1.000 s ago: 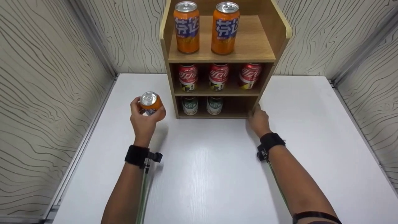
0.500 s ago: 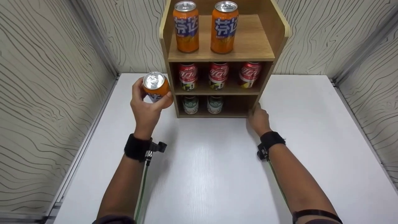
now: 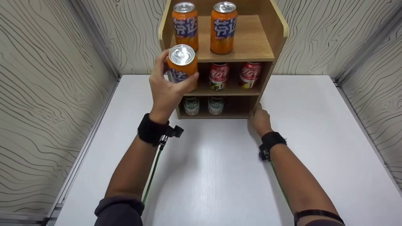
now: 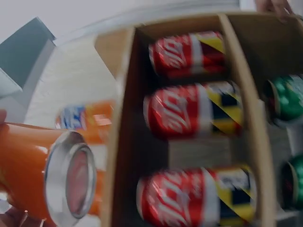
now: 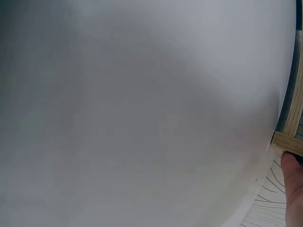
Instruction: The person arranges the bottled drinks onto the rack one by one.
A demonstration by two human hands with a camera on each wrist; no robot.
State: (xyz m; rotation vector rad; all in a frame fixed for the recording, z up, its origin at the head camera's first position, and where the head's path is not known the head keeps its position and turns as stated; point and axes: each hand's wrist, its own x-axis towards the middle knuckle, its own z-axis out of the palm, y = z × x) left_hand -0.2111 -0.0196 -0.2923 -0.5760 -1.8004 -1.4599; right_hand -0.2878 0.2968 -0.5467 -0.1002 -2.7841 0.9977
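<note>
My left hand grips an orange soda can, thumb on its near side and fingers round its far side. In the head view the can overlaps the left part of the wooden shelf, in front of the top board's edge. The same held can shows its metal end in the left wrist view. My right hand holds the shelf's lower right front corner; its thumb lies against the wooden edge. Two more orange cans, one at left and one in the middle, stand upright on the top board.
On the middle level stand red cola cans, three in the left wrist view. Two green-and-white cans, a left one and a right one, stand on the bottom level. Patterned panels enclose the white table.
My left hand has carried the orange can up and to the right, from beside the shelf to in front of its upper left part. The right hand stays at the shelf's corner.
</note>
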